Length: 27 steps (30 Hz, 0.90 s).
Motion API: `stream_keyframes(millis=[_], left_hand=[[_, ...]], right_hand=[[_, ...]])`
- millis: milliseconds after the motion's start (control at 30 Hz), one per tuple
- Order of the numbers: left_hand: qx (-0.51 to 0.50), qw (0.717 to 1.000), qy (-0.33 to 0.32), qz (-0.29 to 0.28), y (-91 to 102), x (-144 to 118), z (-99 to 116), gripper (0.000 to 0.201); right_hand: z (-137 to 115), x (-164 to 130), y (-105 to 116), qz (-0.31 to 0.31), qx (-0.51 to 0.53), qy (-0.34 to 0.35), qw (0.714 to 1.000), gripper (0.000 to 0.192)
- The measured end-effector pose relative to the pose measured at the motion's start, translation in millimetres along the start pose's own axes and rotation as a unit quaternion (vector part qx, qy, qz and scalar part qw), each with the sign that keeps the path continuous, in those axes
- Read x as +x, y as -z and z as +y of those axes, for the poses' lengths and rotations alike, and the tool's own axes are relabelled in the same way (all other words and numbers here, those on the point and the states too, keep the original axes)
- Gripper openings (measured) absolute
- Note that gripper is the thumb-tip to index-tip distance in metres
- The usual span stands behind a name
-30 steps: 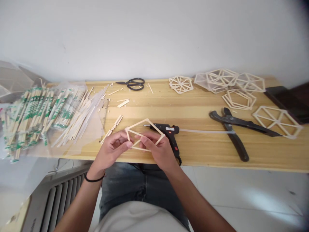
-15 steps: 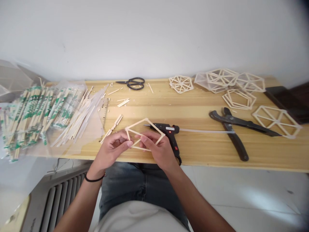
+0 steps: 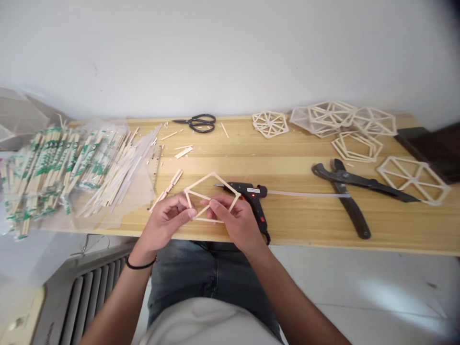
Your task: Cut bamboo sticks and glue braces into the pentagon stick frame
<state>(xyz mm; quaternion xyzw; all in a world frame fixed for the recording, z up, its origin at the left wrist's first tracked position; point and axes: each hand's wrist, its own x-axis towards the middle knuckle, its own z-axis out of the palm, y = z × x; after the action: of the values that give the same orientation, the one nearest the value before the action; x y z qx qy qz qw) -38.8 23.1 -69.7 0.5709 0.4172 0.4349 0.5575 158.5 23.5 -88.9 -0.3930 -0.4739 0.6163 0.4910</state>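
Note:
A five-sided frame of pale wooden sticks is held up over the table's front edge, with two inner sticks meeting near its middle. My left hand pinches its lower left corner between thumb and fingers. With thumb and fingertips, my right hand grips the inner sticks where they meet, hiding the joint itself. Just behind the right hand lies a black glue gun on its side, its small red light lit and a clear glue stick running out of its back.
Wrapped chopsticks and loose sticks cover the left side, beside a ruler. Black scissors lie at the back. To the right are black cutters, a spoked stick hexagon and several finished frames.
The stick frame has tilted slightly, its top and right corners shifting a little to the left and up. Both hands keep their hold in nearly the same place.

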Motion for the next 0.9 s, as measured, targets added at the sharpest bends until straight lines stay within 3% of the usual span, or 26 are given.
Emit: stream_keyframes(millis=[900], left_hand=[[0.002,1.0,0.013,0.011,-0.4,1.1,-0.8,0.026]], right_hand=[[2.4,-2.9,2.0,-0.019,-0.006,-0.005,1.0,0.034]])
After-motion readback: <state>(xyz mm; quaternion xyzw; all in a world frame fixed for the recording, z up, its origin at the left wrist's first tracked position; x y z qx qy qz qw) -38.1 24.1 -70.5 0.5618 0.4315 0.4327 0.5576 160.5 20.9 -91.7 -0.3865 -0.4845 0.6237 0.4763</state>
